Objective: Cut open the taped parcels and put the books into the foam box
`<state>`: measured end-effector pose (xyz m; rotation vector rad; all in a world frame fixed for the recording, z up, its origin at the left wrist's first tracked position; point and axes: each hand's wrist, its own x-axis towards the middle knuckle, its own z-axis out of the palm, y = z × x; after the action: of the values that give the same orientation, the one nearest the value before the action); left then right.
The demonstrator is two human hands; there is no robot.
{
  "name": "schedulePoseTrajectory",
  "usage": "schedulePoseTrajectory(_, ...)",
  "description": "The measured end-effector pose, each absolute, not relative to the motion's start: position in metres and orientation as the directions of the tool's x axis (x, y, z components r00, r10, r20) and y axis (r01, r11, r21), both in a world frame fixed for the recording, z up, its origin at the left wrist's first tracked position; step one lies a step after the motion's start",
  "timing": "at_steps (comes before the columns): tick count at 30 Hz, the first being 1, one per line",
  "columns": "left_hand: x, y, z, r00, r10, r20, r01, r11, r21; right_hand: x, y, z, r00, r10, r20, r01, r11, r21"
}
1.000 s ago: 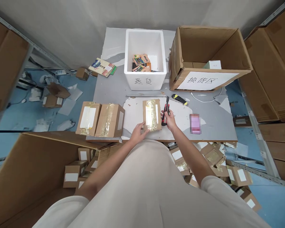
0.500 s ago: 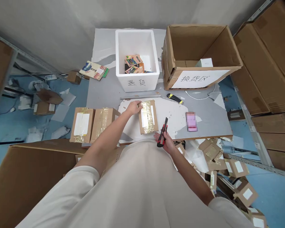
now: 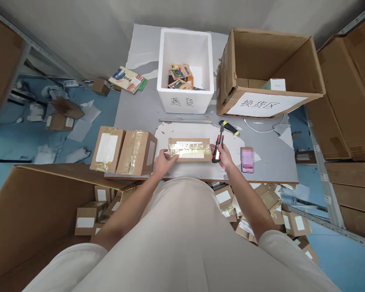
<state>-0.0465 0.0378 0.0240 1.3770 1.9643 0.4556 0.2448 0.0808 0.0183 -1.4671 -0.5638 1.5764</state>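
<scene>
A small taped cardboard box [image 3: 190, 150] with a white label lies lengthwise across the table in front of me. My left hand [image 3: 165, 162] grips its left end, thumb on top. In my right hand [image 3: 223, 156] is a red and black utility knife [image 3: 218, 147], its blade pointing away from me. The fingers of that hand come close to the box's right end; whether they touch it I cannot tell. Behind the knife lies a second cutter, yellow and black [image 3: 230, 128]. Two more taped boxes, one with a white label [image 3: 107, 149] and one beside it [image 3: 136, 153], stand at the left.
A white foam box [image 3: 185, 101] with small packets stands at the back, beside a large open carton [image 3: 273, 104]. A phone [image 3: 247, 159] lies at the right. Books [image 3: 127, 80] rest at the left edge. Another big carton [image 3: 33, 219] with boxes is at lower left.
The small box has been turned from upright to crosswise. My left hand has moved down to its left end, and my right hand has risen with the knife to its right end.
</scene>
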Motion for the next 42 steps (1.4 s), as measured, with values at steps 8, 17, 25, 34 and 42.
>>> schedulePoseTrajectory(8, -0.043, 0.085, 0.033, 0.326, 0.941, -0.086, 0.870, -0.263, 0.417, 0.290, 0.046, 0.026, -0.017, 0.845, -0.534, 0.160, -0.525, -0.836)
schedulePoseTrajectory(17, -0.027, 0.090, 0.028, 0.368, 0.922, -0.118, 0.886, -0.310, 0.346, 0.304, 0.031, 0.032, -0.206, 0.798, -0.567, 0.186, -0.537, -0.823)
schedulePoseTrajectory(25, -0.031, 0.092, 0.022, 0.420, 0.906, -0.044, 0.836, -0.367, 0.408, 0.300, 0.044, 0.048, -0.162, 0.783, -0.600, 0.249, -0.556, -0.793)
schedulePoseTrajectory(34, -0.032, 0.094, 0.019, 0.415, 0.909, -0.034, 0.832, -0.364, 0.418, 0.298, 0.042, 0.045, -0.156, 0.761, -0.630, 0.241, -0.589, -0.771)
schedulePoseTrajectory(42, -0.028, 0.094, 0.016, 0.383, 0.923, -0.022, 0.840, -0.339, 0.424, 0.309, 0.059, 0.055, -0.208, 0.737, -0.643, 0.405, -0.533, -0.742)
